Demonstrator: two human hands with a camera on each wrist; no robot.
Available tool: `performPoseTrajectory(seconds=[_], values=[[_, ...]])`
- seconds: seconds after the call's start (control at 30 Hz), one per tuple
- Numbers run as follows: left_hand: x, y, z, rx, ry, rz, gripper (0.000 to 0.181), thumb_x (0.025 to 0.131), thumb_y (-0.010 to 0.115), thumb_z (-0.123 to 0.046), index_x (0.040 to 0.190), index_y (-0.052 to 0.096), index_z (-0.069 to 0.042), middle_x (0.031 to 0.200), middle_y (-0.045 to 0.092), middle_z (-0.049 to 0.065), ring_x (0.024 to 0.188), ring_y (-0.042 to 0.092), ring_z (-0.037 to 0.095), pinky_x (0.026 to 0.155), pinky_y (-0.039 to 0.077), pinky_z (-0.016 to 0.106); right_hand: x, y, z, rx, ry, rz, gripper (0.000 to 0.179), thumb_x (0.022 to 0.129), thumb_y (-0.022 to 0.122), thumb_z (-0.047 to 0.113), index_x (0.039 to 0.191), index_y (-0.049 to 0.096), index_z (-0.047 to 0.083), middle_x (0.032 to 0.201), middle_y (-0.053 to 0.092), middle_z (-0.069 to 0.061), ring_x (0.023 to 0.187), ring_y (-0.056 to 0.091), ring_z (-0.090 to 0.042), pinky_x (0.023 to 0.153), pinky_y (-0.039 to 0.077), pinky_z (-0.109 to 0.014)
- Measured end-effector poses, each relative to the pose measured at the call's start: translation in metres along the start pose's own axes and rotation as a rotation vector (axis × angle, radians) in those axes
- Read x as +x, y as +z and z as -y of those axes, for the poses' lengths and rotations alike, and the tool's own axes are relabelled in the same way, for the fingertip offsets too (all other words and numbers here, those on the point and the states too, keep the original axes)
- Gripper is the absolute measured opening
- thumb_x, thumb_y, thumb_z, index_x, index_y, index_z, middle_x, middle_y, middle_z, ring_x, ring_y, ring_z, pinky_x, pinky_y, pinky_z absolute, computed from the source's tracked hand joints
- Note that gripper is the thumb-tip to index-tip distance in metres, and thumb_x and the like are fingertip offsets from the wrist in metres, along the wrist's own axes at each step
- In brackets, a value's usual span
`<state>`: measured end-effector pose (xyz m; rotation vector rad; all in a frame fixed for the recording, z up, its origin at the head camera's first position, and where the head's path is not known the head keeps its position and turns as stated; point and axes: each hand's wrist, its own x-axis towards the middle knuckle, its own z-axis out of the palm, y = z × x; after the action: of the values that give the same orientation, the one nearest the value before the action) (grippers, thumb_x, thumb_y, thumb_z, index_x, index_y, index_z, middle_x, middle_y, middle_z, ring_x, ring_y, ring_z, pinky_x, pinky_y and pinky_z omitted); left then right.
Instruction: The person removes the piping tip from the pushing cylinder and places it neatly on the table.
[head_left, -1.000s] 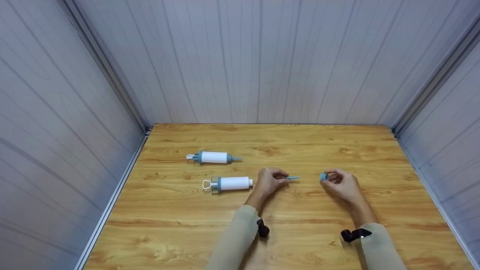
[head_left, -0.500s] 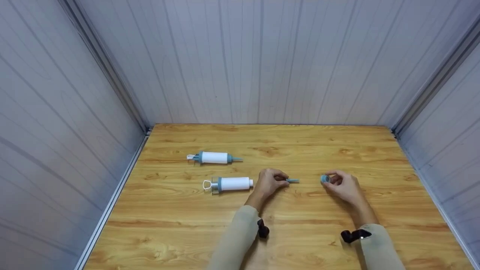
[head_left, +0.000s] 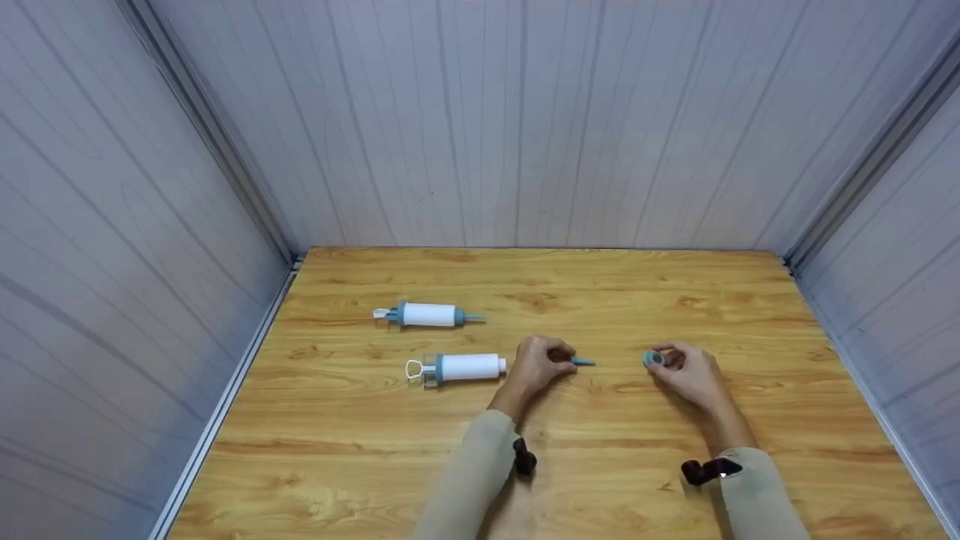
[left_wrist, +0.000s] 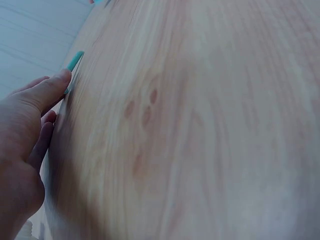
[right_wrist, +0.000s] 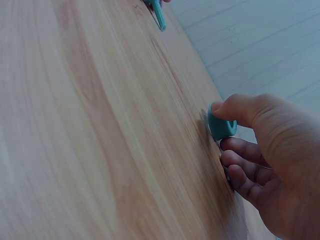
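My left hand (head_left: 541, 366) pinches the wide end of a slim blue-green nozzle (head_left: 584, 362), its thin tip pointing right. In the left wrist view the nozzle (left_wrist: 75, 60) sticks out beyond the fingertips, close over the table. To the right, my right hand (head_left: 694, 375) holds a short blue-green ring cap (head_left: 647, 361) between thumb and fingers, its opening partly facing the head camera. The right wrist view shows the cap (right_wrist: 218, 128) low over the wood. Left of my left hand lies a large white-barrelled plastic syringe (head_left: 469, 367) with a bare white outlet.
A second white syringe (head_left: 429, 314) lies farther back, with a blue-green cap and nozzle on its end. Both have loop handles at the left. The wooden table (head_left: 360, 465) meets pale panel walls (head_left: 487, 135) at the back and sides.
The ring cap has turned in my right hand, so more of its opening shows. The nozzle in my left hand has shifted slightly left and down. Both syringes stay where they were.
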<state>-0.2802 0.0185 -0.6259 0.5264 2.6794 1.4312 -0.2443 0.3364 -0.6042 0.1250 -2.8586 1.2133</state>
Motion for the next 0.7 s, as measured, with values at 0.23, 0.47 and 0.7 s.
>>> performPoseTrajectory(seconds=[0.23, 0.47, 0.7], values=[[-0.0013, -0.0015, -0.0014, -0.014, -0.005, 0.01, 0.022, 0.097, 0.09, -0.021, 0.117, 0.089, -0.012, 0.116, 0.089, 0.004, 0.112, 0.082, 0.02, 0.1, 0.065, 0.03, 0.001, -0.0001, -0.0018, -0.037, 0.003, 0.008, 0.038, 0.102, 0.083, 0.017, 0.137, 0.077, 0.004, 0.113, 0.079, -0.018, 0.092, 0.067, -0.012, 0.08, 0.052, -0.022], [-0.0011, -0.0009, -0.0014, 0.0, -0.003, 0.011, 0.022, 0.097, 0.091, -0.022, 0.117, 0.089, -0.013, 0.116, 0.089, 0.003, 0.111, 0.082, 0.019, 0.099, 0.065, 0.029, 0.0007, -0.0001, -0.0018, -0.036, -0.001, 0.009, 0.038, 0.102, 0.082, 0.017, 0.137, 0.077, 0.003, 0.112, 0.078, -0.019, 0.09, 0.066, -0.011, 0.078, 0.052, -0.022], [-0.0015, -0.0013, -0.001, -0.006, -0.001, 0.012, 0.024, 0.096, 0.092, -0.023, 0.118, 0.089, -0.013, 0.117, 0.088, 0.003, 0.112, 0.082, 0.019, 0.1, 0.065, 0.031, -0.0001, 0.0008, -0.0002, -0.026, -0.011, 0.005, 0.037, 0.101, 0.083, 0.016, 0.135, 0.078, 0.002, 0.11, 0.078, -0.019, 0.086, 0.064, -0.006, 0.077, 0.051, -0.021]])
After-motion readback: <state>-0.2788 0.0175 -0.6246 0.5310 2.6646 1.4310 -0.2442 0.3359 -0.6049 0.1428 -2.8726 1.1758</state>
